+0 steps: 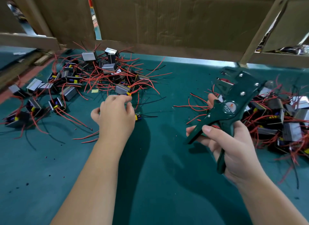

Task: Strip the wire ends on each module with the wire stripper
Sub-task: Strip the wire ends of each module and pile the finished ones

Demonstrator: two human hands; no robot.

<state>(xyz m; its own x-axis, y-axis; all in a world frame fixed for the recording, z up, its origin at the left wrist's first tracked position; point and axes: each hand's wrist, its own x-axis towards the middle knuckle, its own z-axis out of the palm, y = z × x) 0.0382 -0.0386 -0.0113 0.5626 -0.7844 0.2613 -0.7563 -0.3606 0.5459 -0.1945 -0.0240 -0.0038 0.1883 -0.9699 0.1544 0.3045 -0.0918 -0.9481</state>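
My right hand grips the handles of a dark green wire stripper, held above the table with its jaws pointing up and away. My left hand reaches to the near edge of the left pile of modules, fingers curled down over a small module whose green board and black wires stick out to the right of the hand. Whether the fingers have closed on it is hidden. The modules are small grey metal cases with yellow parts and long red and black wires. A second heap of modules lies right of the stripper.
The green table mat carries small bits of cut insulation. Cardboard sheets stand along the far edge. A wooden-looking beam leans at the back right. Loose red wires spread between the two piles.
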